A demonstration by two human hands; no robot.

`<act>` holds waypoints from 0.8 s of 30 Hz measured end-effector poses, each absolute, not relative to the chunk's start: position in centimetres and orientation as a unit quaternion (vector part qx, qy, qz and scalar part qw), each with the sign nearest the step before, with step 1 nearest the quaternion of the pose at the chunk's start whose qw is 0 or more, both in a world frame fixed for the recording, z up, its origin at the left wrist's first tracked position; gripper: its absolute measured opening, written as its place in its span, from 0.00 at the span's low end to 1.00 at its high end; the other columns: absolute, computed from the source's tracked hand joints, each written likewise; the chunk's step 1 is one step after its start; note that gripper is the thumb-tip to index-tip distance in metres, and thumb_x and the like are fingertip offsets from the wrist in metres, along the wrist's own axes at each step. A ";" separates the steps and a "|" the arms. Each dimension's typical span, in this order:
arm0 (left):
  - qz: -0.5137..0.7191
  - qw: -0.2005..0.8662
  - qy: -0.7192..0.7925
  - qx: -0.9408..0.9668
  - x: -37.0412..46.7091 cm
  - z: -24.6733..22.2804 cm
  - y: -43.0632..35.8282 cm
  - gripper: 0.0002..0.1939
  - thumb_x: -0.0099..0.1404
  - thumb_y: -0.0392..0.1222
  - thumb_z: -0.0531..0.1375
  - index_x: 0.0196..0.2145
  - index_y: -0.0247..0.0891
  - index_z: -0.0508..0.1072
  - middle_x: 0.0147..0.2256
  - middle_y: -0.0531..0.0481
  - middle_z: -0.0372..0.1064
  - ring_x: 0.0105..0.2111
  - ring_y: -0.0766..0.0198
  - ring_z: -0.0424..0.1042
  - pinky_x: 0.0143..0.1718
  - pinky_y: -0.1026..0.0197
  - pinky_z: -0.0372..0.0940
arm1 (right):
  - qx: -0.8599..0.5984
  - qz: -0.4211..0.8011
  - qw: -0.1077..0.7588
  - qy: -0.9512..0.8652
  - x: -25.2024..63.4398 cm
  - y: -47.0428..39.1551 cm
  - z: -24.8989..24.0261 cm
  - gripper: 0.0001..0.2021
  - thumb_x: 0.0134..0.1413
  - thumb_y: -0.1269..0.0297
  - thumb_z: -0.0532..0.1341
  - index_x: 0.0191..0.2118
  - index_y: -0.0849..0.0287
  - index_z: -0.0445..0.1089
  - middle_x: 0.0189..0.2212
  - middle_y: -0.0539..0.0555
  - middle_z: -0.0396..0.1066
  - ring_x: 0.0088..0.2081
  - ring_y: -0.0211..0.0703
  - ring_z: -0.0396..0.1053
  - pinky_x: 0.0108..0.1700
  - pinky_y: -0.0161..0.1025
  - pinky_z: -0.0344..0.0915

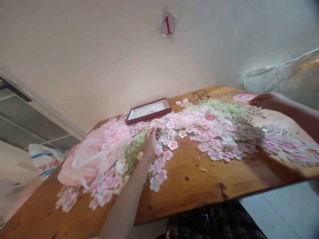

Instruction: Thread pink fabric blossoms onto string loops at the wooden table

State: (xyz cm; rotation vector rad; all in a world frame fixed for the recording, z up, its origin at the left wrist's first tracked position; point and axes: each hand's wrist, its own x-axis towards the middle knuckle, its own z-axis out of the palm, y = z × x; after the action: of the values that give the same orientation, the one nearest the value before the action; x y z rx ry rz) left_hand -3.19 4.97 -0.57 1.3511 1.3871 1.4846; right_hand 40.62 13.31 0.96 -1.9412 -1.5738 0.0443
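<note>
Pink and white artificial flowers (216, 144) lie spread in heaps over a wooden table (189, 179). My left hand (151, 137) is down among them, beside a clump of pale green sprigs (134, 149). Its fingers are curled in at the petals, and what they grip cannot be made out. Further right, my right hand (265, 100) hovers palm down near a round pink number tag (244, 98) and more green sprigs (224, 111). Its fingertips are drawn together; anything between them is too small to name.
A dark red tray (149, 112) with a patterned lining stands by the wall. Black-framed glasses (201, 95) lie at the back. A thin plastic bag (87, 159) covers the left side. A large whitish sack (281, 78) stands at the back right.
</note>
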 end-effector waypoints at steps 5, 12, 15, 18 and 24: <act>0.550 0.338 0.546 0.534 -2.6 -0.7 4.7 0.18 0.53 0.54 0.51 0.28 0.35 0.70 0.26 0.51 0.65 0.22 0.72 0.60 0.22 0.69 0.54 | -0.757 0.086 0.229 -0.606 43.8 11.5 -2.0 0.26 0.28 0.52 0.61 0.35 0.68 0.72 0.28 0.60 0.70 0.26 0.32 0.60 0.30 0.37 0.51; 0.545 0.352 0.533 0.543 -2.2 -0.4 4.3 0.17 0.53 0.52 0.52 0.27 0.35 0.69 0.25 0.51 0.62 0.22 0.73 0.58 0.22 0.70 0.54 | -0.708 0.039 0.261 -0.655 40.8 10.8 -2.9 0.22 0.40 0.60 0.61 0.44 0.66 0.66 0.33 0.60 0.69 0.28 0.33 0.61 0.30 0.33 0.52; 0.541 0.352 0.533 0.547 -2.2 -0.4 4.3 0.18 0.53 0.53 0.51 0.27 0.34 0.69 0.24 0.51 0.61 0.21 0.73 0.57 0.21 0.70 0.53 | -0.680 -0.024 0.264 -0.684 39.5 10.7 -2.3 0.17 0.41 0.63 0.62 0.41 0.61 0.68 0.34 0.58 0.69 0.30 0.35 0.61 0.30 0.33 0.52; 0.540 0.353 0.532 0.548 -2.2 -0.4 4.2 0.18 0.53 0.54 0.52 0.27 0.34 0.69 0.24 0.51 0.60 0.21 0.73 0.56 0.20 0.70 0.52 | -0.685 -0.070 0.274 -0.671 38.6 10.6 -0.9 0.08 0.45 0.64 0.60 0.33 0.60 0.71 0.32 0.56 0.70 0.30 0.37 0.62 0.30 0.34 0.52; 0.529 0.332 0.546 0.559 -2.6 -0.3 4.4 0.19 0.55 0.54 0.49 0.28 0.35 0.69 0.24 0.52 0.61 0.21 0.72 0.58 0.21 0.69 0.53 | -0.628 -0.215 0.413 -0.623 34.9 8.6 4.9 0.10 0.48 0.61 0.57 0.32 0.60 0.71 0.27 0.54 0.70 0.28 0.36 0.62 0.32 0.34 0.54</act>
State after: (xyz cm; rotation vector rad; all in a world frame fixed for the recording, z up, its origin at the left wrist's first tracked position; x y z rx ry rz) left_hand -2.65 4.44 -0.26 1.4600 1.4260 1.3836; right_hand 34.92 8.58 4.93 -1.5794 -1.5671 -0.5409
